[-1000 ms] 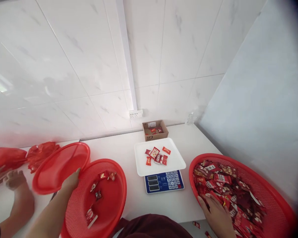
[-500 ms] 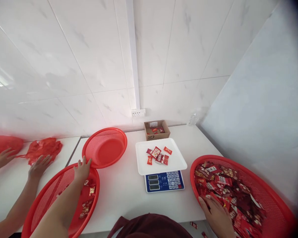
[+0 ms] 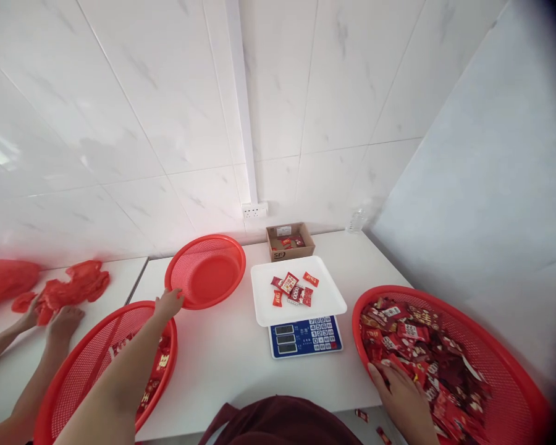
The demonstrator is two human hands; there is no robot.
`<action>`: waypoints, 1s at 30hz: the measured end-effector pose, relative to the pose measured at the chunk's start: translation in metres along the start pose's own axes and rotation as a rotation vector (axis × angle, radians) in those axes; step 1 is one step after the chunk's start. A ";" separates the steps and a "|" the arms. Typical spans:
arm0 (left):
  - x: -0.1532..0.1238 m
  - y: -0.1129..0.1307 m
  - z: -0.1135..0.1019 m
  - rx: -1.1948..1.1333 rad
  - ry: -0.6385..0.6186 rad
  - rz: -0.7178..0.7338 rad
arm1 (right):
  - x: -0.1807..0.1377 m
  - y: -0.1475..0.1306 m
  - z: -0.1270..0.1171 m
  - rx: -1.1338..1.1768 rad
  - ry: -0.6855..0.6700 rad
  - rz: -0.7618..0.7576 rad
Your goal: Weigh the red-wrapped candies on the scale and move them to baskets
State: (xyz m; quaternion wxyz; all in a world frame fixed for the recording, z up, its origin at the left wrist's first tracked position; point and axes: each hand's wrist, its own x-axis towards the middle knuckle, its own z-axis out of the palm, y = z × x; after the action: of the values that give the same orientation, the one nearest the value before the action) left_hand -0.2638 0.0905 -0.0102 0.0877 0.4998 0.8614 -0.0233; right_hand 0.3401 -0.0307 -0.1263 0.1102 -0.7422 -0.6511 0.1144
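My left hand (image 3: 170,301) reaches across to the small red plastic basket (image 3: 176,272), its fingers closed on the near-left rim. Nothing lies inside that basket. Below my left forearm sits a larger red basket (image 3: 170,364) holding red snack packets (image 3: 155,383). My right hand (image 3: 398,389) rests at the left rim of the right-hand red basket (image 3: 509,364), thumb apart and fingers extended over a heap of small wrapped snacks (image 3: 445,364). Several snack packets (image 3: 289,283) lie on the white tray (image 3: 269,309) of the blue digital scale (image 3: 306,339), between my hands.
Behind the scale stands a cardboard box (image 3: 291,250) with a few packets. A clear plastic bottle (image 3: 356,219) is by the wall. At left, a co-worker's hands (image 3: 62,321) hold a red plastic bag (image 3: 81,284). Packets (image 3: 362,415) lie below the table's front edge.
My left hand has closed on the small basket's rim, and that basket has shifted slightly right, apart from the larger one. The co-worker's hands have gathered the red bag. My right hand stays put.
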 end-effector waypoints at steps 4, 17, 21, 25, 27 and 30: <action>-0.020 0.056 0.010 0.028 0.090 0.066 | 0.001 -0.003 -0.003 0.006 -0.010 0.021; -0.097 0.283 0.040 -0.147 -0.282 0.602 | 0.000 -0.014 -0.014 -0.021 -0.022 0.050; -0.087 0.287 0.045 -0.150 -0.313 0.595 | -0.001 -0.020 -0.020 -0.026 -0.045 0.013; -0.079 0.281 0.046 -0.192 -0.266 0.576 | 0.000 -0.024 -0.025 -0.014 -0.021 0.044; -0.075 0.273 0.040 -0.225 -0.205 0.543 | 0.000 -0.025 -0.026 -0.003 0.001 0.040; -0.063 0.249 0.020 -0.268 -0.089 0.461 | -0.001 -0.027 -0.028 0.016 0.000 0.039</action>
State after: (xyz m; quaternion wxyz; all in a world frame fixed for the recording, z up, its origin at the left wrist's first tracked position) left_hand -0.0153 0.1577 -0.0069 0.1939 0.6653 0.7154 0.0894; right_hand 0.3237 -0.0285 -0.0916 0.1139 -0.7537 -0.6357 0.1217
